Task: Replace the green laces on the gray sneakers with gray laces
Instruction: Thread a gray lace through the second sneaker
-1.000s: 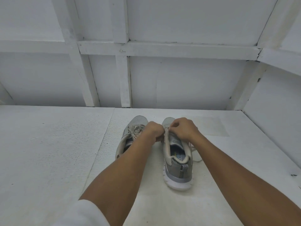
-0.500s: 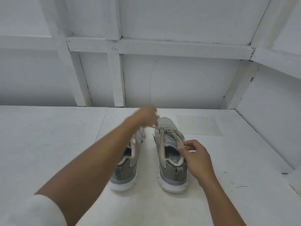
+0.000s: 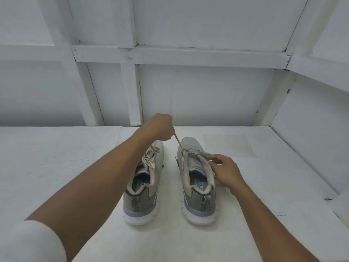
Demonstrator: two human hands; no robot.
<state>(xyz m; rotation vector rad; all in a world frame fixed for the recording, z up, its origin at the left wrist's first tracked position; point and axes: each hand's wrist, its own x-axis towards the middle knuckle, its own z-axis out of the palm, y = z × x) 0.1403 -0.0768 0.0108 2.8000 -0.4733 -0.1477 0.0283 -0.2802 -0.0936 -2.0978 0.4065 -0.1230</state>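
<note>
right sneaker stands on the white table; its lace runs taut up to your left hand, which pinches it. your right hand rests at the collar, grip unclear. risk: a sideways tug tips the shoe or jams the lace

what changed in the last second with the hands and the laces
The left hand rose up and away from the right sneaker, pinching a lace and drawing it taut out of the front eyelets. The right hand slid from the tongue to the sneaker's outer side and holds it there. The left sneaker remains laced.
</note>
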